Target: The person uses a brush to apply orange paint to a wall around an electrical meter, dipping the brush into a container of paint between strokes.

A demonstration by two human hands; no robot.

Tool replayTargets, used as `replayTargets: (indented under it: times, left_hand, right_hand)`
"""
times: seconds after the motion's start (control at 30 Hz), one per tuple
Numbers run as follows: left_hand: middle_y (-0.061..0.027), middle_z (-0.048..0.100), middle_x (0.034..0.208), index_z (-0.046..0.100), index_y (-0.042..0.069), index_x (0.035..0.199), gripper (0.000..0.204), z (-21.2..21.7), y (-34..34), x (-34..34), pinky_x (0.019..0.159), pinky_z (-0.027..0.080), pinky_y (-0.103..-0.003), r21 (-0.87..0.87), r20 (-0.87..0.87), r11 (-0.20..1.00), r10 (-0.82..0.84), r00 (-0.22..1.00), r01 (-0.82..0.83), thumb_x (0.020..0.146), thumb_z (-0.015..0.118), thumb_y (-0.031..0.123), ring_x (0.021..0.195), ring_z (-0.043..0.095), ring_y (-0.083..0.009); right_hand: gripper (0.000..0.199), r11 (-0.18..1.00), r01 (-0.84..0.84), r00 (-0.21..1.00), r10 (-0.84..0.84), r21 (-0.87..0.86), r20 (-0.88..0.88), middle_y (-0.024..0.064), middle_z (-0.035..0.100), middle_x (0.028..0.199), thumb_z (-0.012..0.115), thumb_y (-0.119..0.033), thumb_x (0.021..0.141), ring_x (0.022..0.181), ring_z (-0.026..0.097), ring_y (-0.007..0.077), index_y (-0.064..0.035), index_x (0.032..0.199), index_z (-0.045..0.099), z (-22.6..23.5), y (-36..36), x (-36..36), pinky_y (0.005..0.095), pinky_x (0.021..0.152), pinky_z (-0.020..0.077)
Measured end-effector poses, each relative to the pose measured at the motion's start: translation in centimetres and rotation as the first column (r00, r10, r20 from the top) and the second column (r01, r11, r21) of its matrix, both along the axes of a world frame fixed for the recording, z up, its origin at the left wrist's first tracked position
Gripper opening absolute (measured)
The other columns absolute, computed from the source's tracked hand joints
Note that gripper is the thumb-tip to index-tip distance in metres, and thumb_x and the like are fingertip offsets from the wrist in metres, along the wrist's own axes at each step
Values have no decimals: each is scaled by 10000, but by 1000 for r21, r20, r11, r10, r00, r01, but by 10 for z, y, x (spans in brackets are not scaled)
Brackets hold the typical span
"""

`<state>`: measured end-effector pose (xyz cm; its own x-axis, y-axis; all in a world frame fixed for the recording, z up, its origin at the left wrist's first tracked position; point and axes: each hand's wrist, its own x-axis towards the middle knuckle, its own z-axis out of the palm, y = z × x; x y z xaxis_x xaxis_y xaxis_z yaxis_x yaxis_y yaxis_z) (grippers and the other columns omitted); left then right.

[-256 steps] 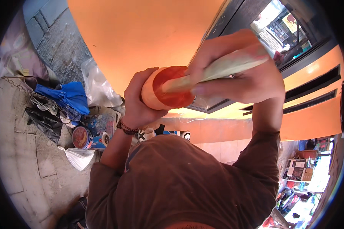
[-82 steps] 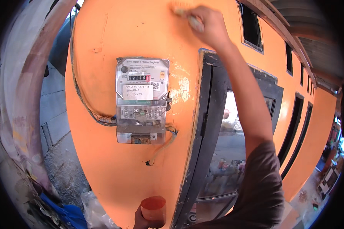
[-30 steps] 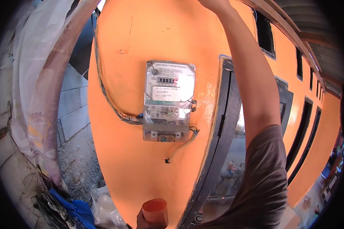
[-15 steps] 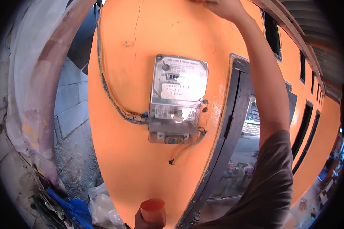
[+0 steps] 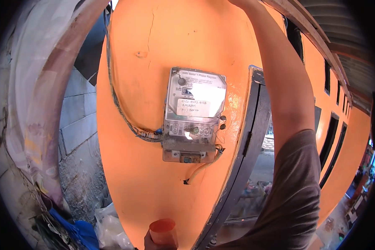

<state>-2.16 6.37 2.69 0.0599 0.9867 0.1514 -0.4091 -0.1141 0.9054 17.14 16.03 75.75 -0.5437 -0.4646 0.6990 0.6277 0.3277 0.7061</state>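
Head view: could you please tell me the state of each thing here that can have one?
Orange cup: upright, held from below in the left hand.
Right hand: raised to the top edge, mostly out of view; grip cannot be told.
Electricity meter: mounted on the orange wall, cover closed.
Loose cable: hanging free below the meter.
Blue bag: lying crumpled on the ground.
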Motion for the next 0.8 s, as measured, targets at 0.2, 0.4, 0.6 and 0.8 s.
replayTargets:
  times: [0.2, 0.4, 0.6, 0.8]
  left_hand:
    - [-92, 655, 1167, 549, 42, 1272, 892, -12, 14, -5, 906, 534, -396, -133, 128, 991, 19, 992, -2, 473, 936, 121, 1068, 647, -229]
    - [-84, 661, 1107, 549, 11, 1255, 707, -8, 10, -2, 843, 539, -381, 177, -9, 984, 19, 1000, -17, 614, 838, 86, 994, 656, -210]
    - [-80, 658, 1112, 542, 14, 1265, 733, -3, 6, -2, 852, 540, -388, 109, -19, 993, -52, 998, 54, 599, 842, 78, 1001, 655, -211]
    - [-84, 659, 1118, 544, 16, 1265, 762, 3, -1, 2, 861, 540, -388, 57, -32, 998, -16, 999, 18, 572, 855, 76, 1010, 656, -215]
  right_hand:
    - [123, 989, 147, 989, -147, -32, -6, 168, 664, 739, 573, -52, 690, 656, 638, 321, -55, 739, 686, -79, 1, 2, 400, 622, 513]
    - [88, 804, 132, 978, -10, -580, 208, 96, 712, 770, 674, -26, 707, 690, 679, 194, -17, 785, 713, -172, -69, 21, 319, 652, 533]
    - [229, 524, 179, 970, 47, -833, 238, 62, 724, 811, 802, -6, 656, 711, 680, 133, -2, 860, 695, -117, -79, 20, 261, 658, 542]
    - [304, 152, 28, 993, 108, -988, 45, 135, 712, 830, 830, 38, 639, 752, 724, 236, -5, 895, 673, -57, -32, 27, 353, 684, 625]
